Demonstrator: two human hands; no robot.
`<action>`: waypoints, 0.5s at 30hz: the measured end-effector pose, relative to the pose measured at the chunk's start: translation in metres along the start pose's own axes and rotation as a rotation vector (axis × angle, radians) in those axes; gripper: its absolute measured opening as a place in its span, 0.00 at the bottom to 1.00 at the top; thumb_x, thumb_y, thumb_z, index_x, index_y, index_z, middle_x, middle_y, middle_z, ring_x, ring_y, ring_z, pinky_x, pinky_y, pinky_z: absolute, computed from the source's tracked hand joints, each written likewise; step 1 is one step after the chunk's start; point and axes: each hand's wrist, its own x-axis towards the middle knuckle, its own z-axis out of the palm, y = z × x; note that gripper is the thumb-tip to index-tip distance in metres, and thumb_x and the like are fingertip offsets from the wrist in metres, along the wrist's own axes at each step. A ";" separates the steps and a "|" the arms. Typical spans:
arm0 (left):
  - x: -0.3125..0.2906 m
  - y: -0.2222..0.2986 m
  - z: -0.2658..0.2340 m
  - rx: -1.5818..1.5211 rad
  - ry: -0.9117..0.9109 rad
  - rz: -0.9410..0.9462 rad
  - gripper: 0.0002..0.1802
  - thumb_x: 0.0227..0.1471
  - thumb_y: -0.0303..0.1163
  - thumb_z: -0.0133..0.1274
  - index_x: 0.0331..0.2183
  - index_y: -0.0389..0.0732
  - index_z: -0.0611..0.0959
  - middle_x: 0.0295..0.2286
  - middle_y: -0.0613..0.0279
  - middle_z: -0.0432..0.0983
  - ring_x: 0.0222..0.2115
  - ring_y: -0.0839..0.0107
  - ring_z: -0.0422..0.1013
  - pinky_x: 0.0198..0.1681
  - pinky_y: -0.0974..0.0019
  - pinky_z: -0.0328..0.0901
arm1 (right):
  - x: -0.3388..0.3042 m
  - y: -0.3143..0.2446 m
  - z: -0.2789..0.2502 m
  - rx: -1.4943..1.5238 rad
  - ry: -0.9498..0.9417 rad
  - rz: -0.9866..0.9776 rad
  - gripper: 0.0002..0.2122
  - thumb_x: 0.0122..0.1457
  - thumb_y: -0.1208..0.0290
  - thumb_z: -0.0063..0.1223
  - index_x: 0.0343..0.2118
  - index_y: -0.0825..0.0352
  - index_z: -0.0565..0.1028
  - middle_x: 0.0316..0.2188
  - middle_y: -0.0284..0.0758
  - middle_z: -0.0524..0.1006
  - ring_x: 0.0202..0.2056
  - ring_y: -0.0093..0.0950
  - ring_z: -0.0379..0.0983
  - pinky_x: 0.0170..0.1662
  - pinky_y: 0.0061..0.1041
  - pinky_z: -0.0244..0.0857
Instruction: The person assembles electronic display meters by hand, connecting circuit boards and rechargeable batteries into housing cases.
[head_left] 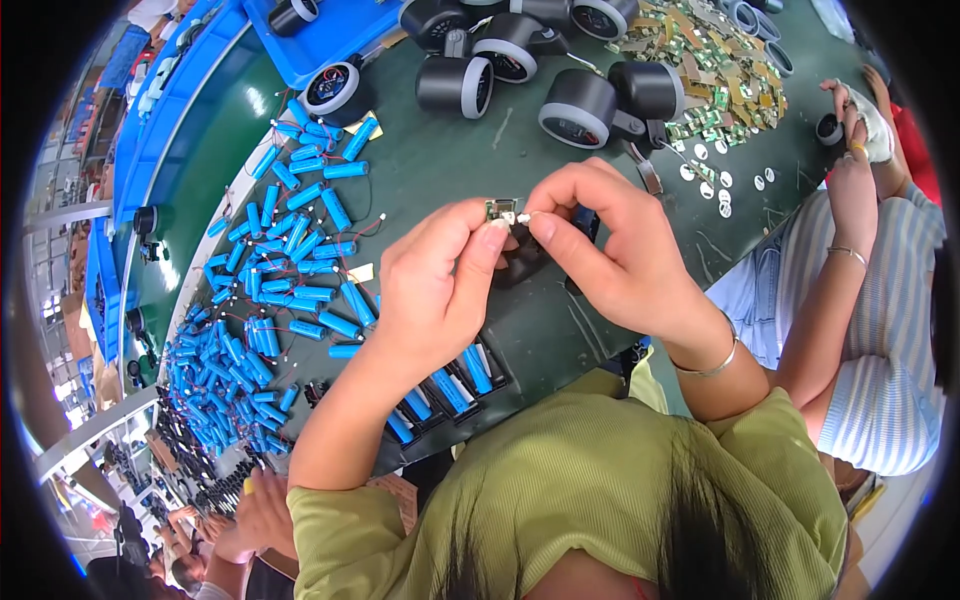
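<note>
My left hand is closed, pinching a small green circuit board between thumb and fingers above the dark green table. My right hand comes in from the other side, thumb and forefinger closed on a small white connector at the board's edge. Whether the connector is seated in the board is too small to tell. Under and behind my hands sits a black part, mostly covered by them. By my left forearm, blue cylindrical batteries lie in black casings on the near side of the table.
Loose blue batteries with thin wires spread across the left. Black round housings with grey rims stand at the back, beside a heap of circuit boards and white discs. A blue tray is at back left. A co-worker's arm rests at right.
</note>
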 end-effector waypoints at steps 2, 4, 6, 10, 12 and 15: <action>0.002 0.005 -0.002 0.107 -0.021 0.047 0.05 0.49 0.25 0.48 0.30 0.34 0.74 0.21 0.57 0.72 0.21 0.68 0.70 0.25 0.71 0.64 | 0.000 -0.001 -0.001 -0.027 -0.009 -0.008 0.02 0.47 0.75 0.50 0.24 0.65 0.71 0.19 0.31 0.72 0.24 0.28 0.64 0.32 0.27 0.58; 0.005 0.007 -0.004 0.216 -0.040 0.096 0.05 0.48 0.24 0.48 0.30 0.34 0.74 0.21 0.57 0.71 0.21 0.65 0.70 0.24 0.69 0.65 | 0.001 -0.003 -0.002 -0.053 -0.019 -0.020 0.02 0.47 0.76 0.50 0.24 0.65 0.71 0.18 0.31 0.71 0.24 0.29 0.64 0.32 0.27 0.57; 0.007 0.005 -0.005 0.391 -0.037 0.328 0.05 0.45 0.23 0.51 0.29 0.34 0.74 0.22 0.57 0.72 0.21 0.62 0.70 0.24 0.67 0.65 | 0.001 -0.007 -0.003 -0.132 -0.018 -0.055 0.02 0.46 0.77 0.50 0.23 0.66 0.70 0.17 0.31 0.70 0.24 0.30 0.64 0.32 0.28 0.57; 0.005 0.002 -0.004 0.483 0.013 0.414 0.07 0.41 0.22 0.52 0.28 0.35 0.75 0.22 0.58 0.73 0.21 0.61 0.70 0.24 0.65 0.65 | -0.002 -0.013 -0.003 -0.286 -0.047 -0.133 0.02 0.48 0.81 0.50 0.25 0.70 0.70 0.21 0.31 0.69 0.25 0.24 0.62 0.30 0.21 0.56; 0.006 0.000 -0.002 0.536 0.057 0.486 0.08 0.38 0.21 0.53 0.27 0.35 0.75 0.21 0.59 0.72 0.20 0.63 0.70 0.23 0.66 0.65 | -0.005 -0.014 0.002 -0.141 0.018 0.016 0.02 0.45 0.80 0.49 0.23 0.67 0.70 0.20 0.33 0.71 0.24 0.32 0.64 0.30 0.28 0.58; 0.006 -0.001 0.000 0.648 0.102 0.543 0.08 0.37 0.22 0.53 0.27 0.35 0.74 0.20 0.59 0.72 0.18 0.65 0.69 0.21 0.66 0.64 | -0.016 -0.021 0.014 0.133 0.188 0.144 0.03 0.45 0.82 0.48 0.24 0.69 0.70 0.20 0.35 0.71 0.25 0.32 0.65 0.29 0.28 0.58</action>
